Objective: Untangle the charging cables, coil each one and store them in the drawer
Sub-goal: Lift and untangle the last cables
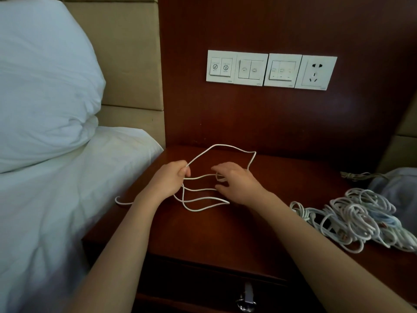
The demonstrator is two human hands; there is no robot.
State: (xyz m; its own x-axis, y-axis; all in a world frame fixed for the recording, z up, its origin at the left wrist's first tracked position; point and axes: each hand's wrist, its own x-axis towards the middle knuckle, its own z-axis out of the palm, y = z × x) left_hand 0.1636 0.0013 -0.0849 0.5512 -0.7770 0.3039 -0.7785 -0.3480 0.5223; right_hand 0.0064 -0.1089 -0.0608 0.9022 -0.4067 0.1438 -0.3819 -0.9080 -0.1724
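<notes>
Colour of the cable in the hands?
White, plain. The head view shows the cable clearest against the dark wood nightstand.

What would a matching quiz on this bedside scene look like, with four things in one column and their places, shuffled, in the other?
Things:
1. loose cable
2. cable heap
3. pillow
4. socket

Places:
A. on the wood wall panel
B. on the bed, left of the nightstand
C. gripped in the left hand
D. on the right part of the nightstand top

Pairs: 1-C, 2-D, 3-B, 4-A.
</notes>
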